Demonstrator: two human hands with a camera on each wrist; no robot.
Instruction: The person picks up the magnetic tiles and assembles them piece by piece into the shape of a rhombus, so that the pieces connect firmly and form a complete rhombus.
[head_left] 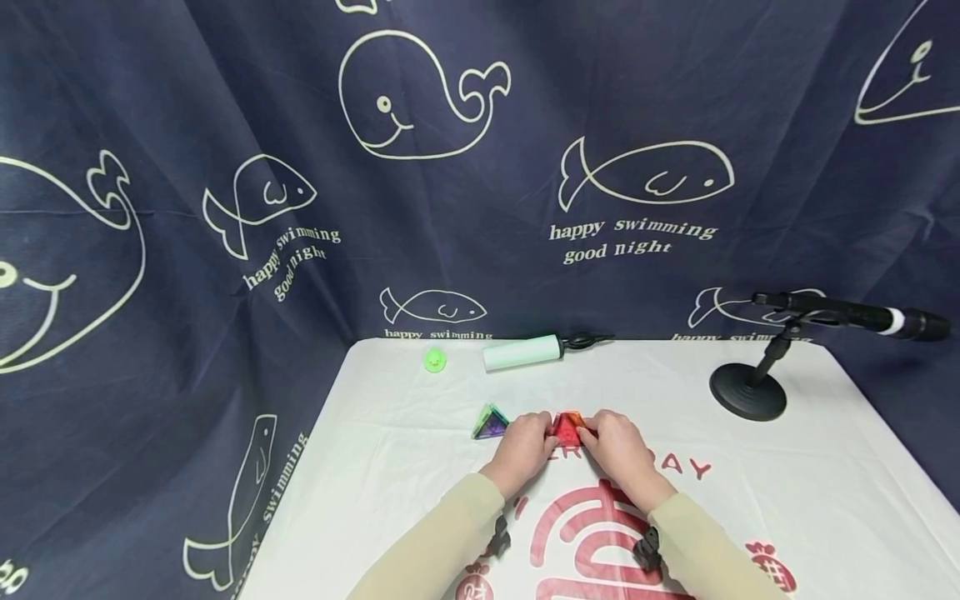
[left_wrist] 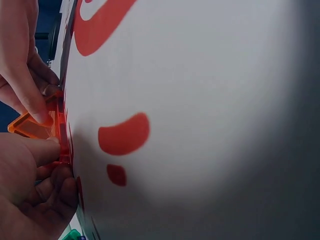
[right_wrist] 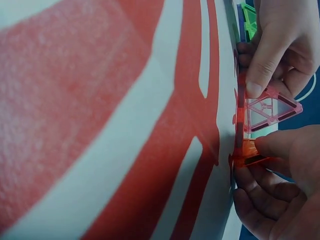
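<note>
Pinching the red tile in my left hand, orange tile in my nearby right hand, I should align edges gently.

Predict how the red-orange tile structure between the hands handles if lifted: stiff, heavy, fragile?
The red-orange tile structure is probably light: its pink triangle looks thin and see-through. Individual panels should stay stiff, given their straight framed edges. Joints may hinge or separate, since panels appear to meet only along edges.
</note>
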